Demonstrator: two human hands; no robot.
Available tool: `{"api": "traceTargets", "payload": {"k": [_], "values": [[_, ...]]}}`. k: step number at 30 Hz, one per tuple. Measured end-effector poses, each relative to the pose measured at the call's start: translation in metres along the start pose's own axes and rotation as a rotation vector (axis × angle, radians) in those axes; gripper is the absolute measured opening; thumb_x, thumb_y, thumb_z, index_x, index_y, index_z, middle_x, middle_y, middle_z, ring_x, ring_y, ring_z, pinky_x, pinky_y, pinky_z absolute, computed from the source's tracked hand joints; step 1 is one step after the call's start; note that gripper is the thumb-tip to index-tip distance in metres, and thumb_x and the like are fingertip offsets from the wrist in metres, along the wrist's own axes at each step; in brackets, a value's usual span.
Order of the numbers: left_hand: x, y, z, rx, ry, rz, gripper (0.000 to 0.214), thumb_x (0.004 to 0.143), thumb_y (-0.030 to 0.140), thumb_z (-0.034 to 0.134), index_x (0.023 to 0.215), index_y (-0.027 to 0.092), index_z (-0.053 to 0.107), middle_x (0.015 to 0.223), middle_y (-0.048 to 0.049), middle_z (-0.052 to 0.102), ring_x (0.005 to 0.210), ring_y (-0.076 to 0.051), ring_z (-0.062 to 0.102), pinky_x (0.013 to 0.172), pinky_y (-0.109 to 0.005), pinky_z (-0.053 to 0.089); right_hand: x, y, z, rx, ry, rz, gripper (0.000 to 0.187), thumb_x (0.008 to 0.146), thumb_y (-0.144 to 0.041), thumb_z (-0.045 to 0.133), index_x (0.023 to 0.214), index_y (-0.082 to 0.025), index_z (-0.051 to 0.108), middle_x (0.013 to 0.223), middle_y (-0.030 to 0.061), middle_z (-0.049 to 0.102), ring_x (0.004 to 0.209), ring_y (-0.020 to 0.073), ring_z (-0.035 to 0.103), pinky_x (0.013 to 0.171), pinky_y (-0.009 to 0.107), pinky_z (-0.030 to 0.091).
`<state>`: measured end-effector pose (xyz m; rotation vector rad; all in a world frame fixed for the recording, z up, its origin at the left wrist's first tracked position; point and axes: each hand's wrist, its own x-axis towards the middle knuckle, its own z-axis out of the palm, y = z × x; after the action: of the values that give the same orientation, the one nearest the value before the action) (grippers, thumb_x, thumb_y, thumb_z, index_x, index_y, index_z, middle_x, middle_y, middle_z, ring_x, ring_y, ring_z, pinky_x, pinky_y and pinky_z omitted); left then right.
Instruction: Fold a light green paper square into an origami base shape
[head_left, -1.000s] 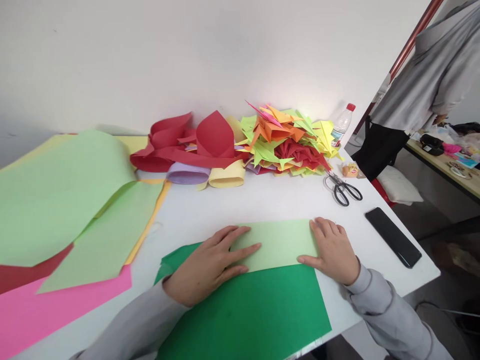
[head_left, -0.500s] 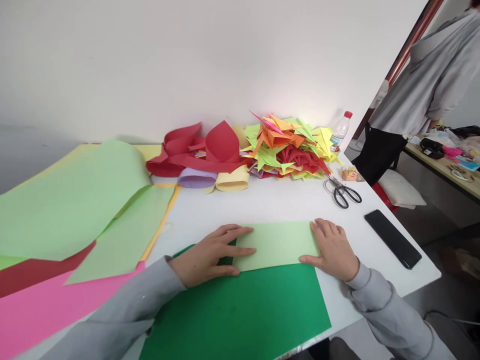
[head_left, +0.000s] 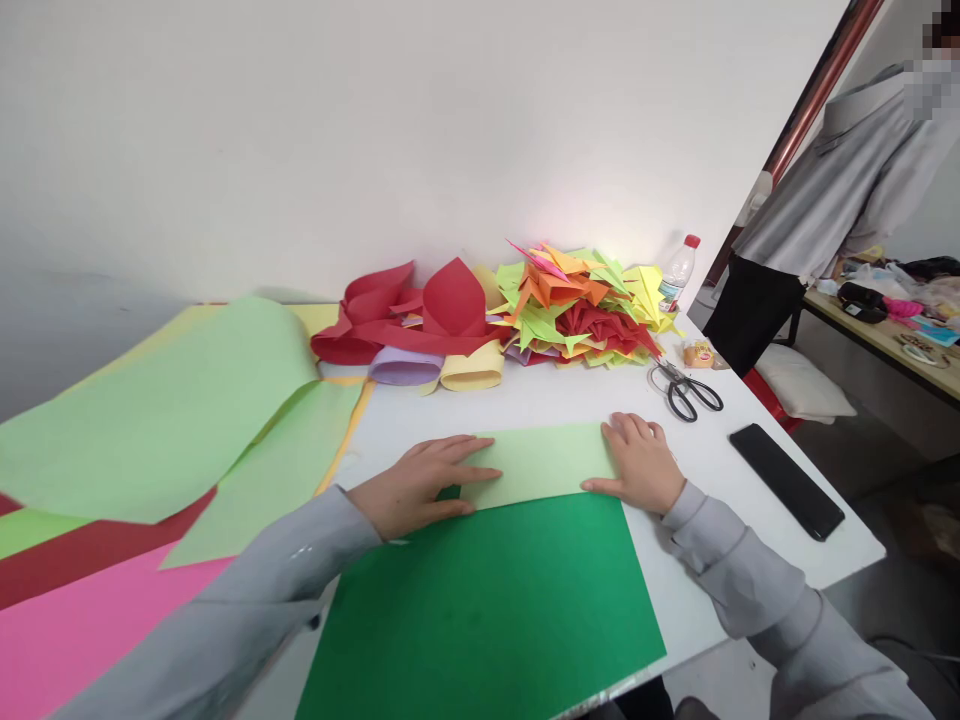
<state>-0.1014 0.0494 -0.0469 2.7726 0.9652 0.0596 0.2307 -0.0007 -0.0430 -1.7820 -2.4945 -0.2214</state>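
A pale green paper strip [head_left: 544, 463] lies across the far edge of a dark green sheet of paper [head_left: 502, 600] on the white table. My left hand [head_left: 420, 487] rests flat with fingers spread, its fingertips on the strip's left end. At the strip's right end, my right hand [head_left: 637, 462] lies with its fingers over the edge and the thumb stretched out along the near corner. Both hands touch the strip from above, and neither is wrapped round it.
Large coloured sheets [head_left: 150, 420] cover the table's left side. Red paper shapes [head_left: 454, 300] and a pile of folded paper [head_left: 577, 300] stand along the wall. Scissors [head_left: 682, 390], a black phone [head_left: 786, 480] and a bottle [head_left: 679, 272] are at right. Another person [head_left: 832, 190] stands beyond the table.
Both hands and the pale strip have moved a little away from me, and the right hand slightly left. More of the dark green sheet shows below the strip. The view has shifted slightly.
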Motion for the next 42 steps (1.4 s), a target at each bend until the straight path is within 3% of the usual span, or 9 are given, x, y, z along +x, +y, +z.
{"api": "traceTargets", "payload": {"k": [6, 9, 12, 16, 25, 28, 31, 35, 42], "values": [[0.021, 0.013, 0.0, 0.152, 0.168, -0.16, 0.03, 0.092, 0.039, 0.044, 0.098, 0.03, 0.071, 0.117, -0.0086, 0.065, 0.106, -0.027, 0.06, 0.088, -0.046, 0.048, 0.035, 0.006, 0.004, 0.077, -0.065, -0.03, 0.091, 0.071, -0.082, 0.04, 0.133, -0.014, 0.044, 0.136, 0.0212, 0.042, 0.125, 0.0341, 0.035, 0.099, 0.051, 0.027], [0.035, 0.032, 0.012, 0.173, 0.325, -0.072, 0.033, 0.094, 0.028, 0.038, 0.104, 0.022, 0.069, 0.128, -0.0126, 0.058, 0.12, -0.029, 0.051, 0.096, -0.047, 0.044, 0.036, 0.007, 0.008, 0.091, -0.063, -0.027, 0.093, 0.071, -0.082, 0.04, 0.135, -0.014, 0.042, 0.139, 0.0212, 0.04, 0.127, 0.0348, 0.032, 0.1, 0.051, 0.026], [0.043, 0.041, 0.025, 0.115, 0.202, 0.147, 0.038, 0.097, 0.031, 0.034, 0.132, 0.03, 0.05, 0.145, -0.0037, 0.043, 0.135, -0.026, 0.034, 0.109, -0.052, 0.027, 0.034, 0.006, 0.01, 0.098, -0.052, -0.019, 0.091, 0.074, -0.081, 0.038, 0.136, -0.014, 0.042, 0.141, 0.0206, 0.039, 0.129, 0.0352, 0.031, 0.1, 0.051, 0.026], [0.043, 0.038, 0.033, 0.1, 0.086, 0.204, 0.048, 0.097, 0.045, 0.032, 0.144, 0.037, 0.026, 0.151, 0.0007, 0.033, 0.141, -0.026, 0.023, 0.112, -0.053, 0.015, 0.032, 0.005, 0.008, 0.086, -0.065, -0.022, 0.088, 0.077, -0.078, 0.034, 0.137, -0.014, 0.04, 0.142, 0.0207, 0.038, 0.13, 0.0348, 0.031, 0.102, 0.052, 0.025], [0.042, 0.036, 0.035, 0.149, 0.131, 0.233, 0.052, 0.093, 0.056, 0.034, 0.143, 0.041, 0.026, 0.151, 0.0009, 0.032, 0.139, -0.03, 0.025, 0.111, -0.051, 0.011, 0.03, 0.0, 0.0, 0.06, -0.026, 0.0, 0.06, 0.094, -0.055, 0.025, 0.138, -0.017, 0.042, 0.146, 0.0149, 0.037, 0.134, 0.034, 0.029, 0.105, 0.056, 0.022], [0.042, 0.035, 0.035, 0.171, 0.14, 0.244, 0.054, 0.093, 0.056, 0.035, 0.143, 0.041, 0.025, 0.151, 0.0, 0.033, 0.138, -0.03, 0.026, 0.111, -0.051, 0.012, 0.023, -0.015, -0.003, 0.069, 0.012, -0.18, 0.064, 0.093, -0.057, 0.026, 0.143, -0.017, 0.033, 0.152, 0.0122, 0.028, 0.14, 0.0326, 0.019, 0.11, 0.058, 0.013], [0.042, 0.034, 0.034, 0.179, 0.179, 0.254, 0.054, 0.092, 0.056, 0.037, 0.143, 0.041, 0.029, 0.151, -0.0002, 0.034, 0.138, -0.03, 0.026, 0.111, -0.05, 0.014, 0.014, -0.031, 0.0, 0.157, -0.06, -0.359, 0.078, 0.089, -0.067, 0.022, 0.146, -0.013, 0.026, 0.152, 0.0125, 0.026, 0.141, 0.029, 0.019, 0.113, 0.054, 0.014], [0.042, 0.034, 0.034, 0.185, 0.211, 0.269, 0.052, 0.092, 0.055, 0.038, 0.141, 0.04, 0.033, 0.15, -0.0003, 0.034, 0.138, -0.031, 0.027, 0.11, -0.05, 0.016, 0.008, -0.039, 0.006, 0.226, -0.134, -0.341, 0.091, 0.084, -0.074, 0.024, 0.147, -0.009, 0.019, 0.153, 0.0155, 0.023, 0.141, 0.0301, 0.019, 0.112, 0.054, 0.018], [0.042, 0.035, 0.033, 0.178, 0.213, 0.269, 0.051, 0.092, 0.053, 0.041, 0.14, 0.039, 0.035, 0.148, -0.0012, 0.038, 0.137, -0.031, 0.028, 0.109, -0.051, 0.02, 0.011, -0.031, 0.004, 0.272, -0.207, -0.377, 0.097, 0.078, -0.077, 0.034, 0.149, -0.016, 0.012, 0.155, 0.0155, 0.016, 0.142, 0.0348, 0.012, 0.11, 0.06, 0.016]]}}
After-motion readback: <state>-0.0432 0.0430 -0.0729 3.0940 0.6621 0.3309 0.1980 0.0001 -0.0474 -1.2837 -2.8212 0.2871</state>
